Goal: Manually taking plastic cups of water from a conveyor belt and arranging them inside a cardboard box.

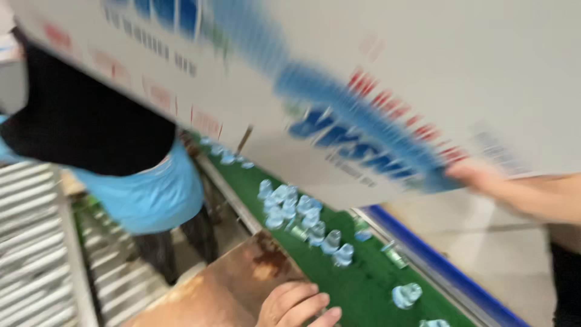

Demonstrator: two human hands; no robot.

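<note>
A large white cardboard box [375, 79] with blue and red print is tilted across the top of the view and blurred by motion. My right hand [484, 178] grips its lower right edge. My left hand [298, 306] rests with loosely bent fingers on a brown, stained board [230, 284] at the bottom, holding nothing. Right beside it runs a green conveyor belt [357, 284] carrying several small clear bottles with pale blue labels [296, 212], mostly clustered under the box.
Another person in a black top and light blue apron [145, 194] stands at the left, partly behind the box. A metal roller track [30, 242] lies at the far left. A blue rail [442, 269] borders the belt's right side.
</note>
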